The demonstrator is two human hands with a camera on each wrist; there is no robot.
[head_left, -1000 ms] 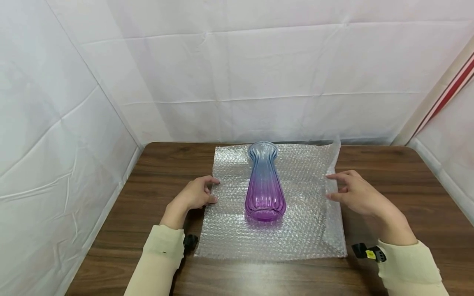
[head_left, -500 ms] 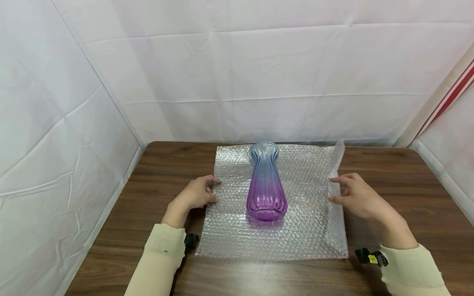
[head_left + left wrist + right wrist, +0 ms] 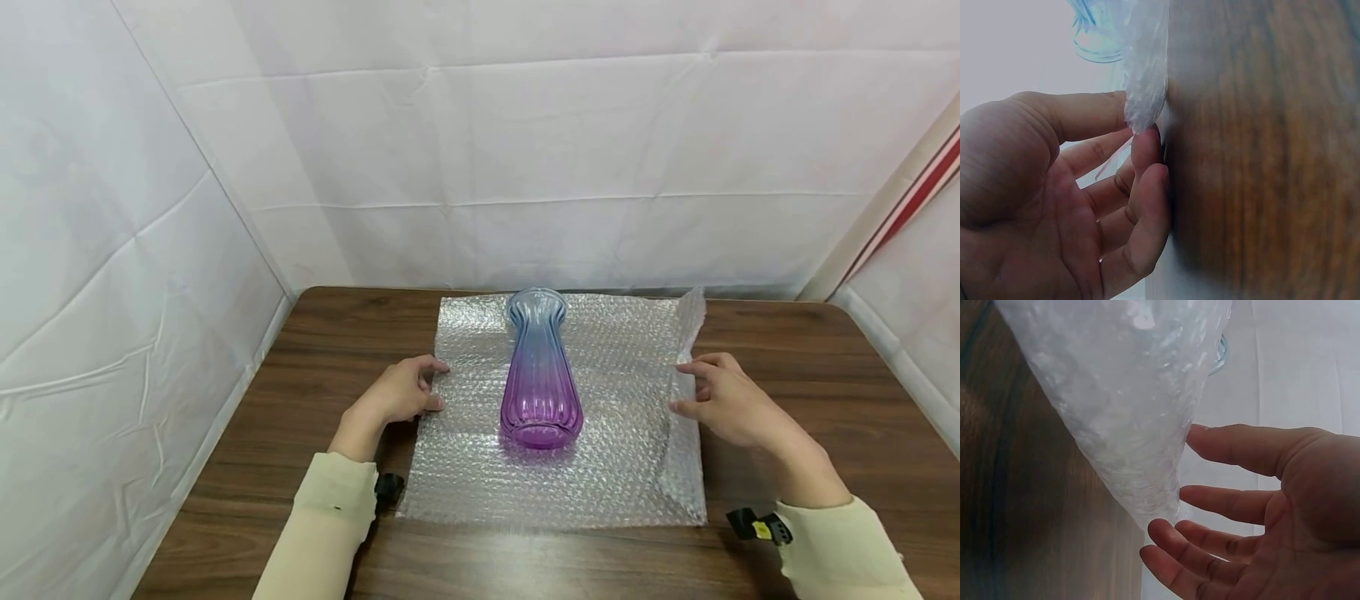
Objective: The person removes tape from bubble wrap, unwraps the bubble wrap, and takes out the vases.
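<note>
A ribbed glass vase (image 3: 542,383), blue at the neck and purple at the base, lies on its side on a sheet of bubble wrap (image 3: 465,483). Its mouth points to the far edge. At the sheet's left edge is my left hand (image 3: 397,390); the left wrist view has the wrap's edge (image 3: 1144,94) between its thumb and a finger. My right hand (image 3: 731,404) touches the folded right edge (image 3: 684,425) with thumb and index fingertips, which stay spread apart. In the right wrist view the other fingers (image 3: 1191,556) extend loosely beside the wrap's corner.
The brown wooden table (image 3: 315,350) surrounds the sheet. White cloth walls (image 3: 525,167) stand behind it and on both sides, with a red stripe (image 3: 922,187) at the right. Each wrist carries a small black strap camera, such as the right strap (image 3: 757,527).
My right hand has shifted slightly to the right, and the folded flap at its fingertips has tipped outward. The left hand and the vase keep their places.
</note>
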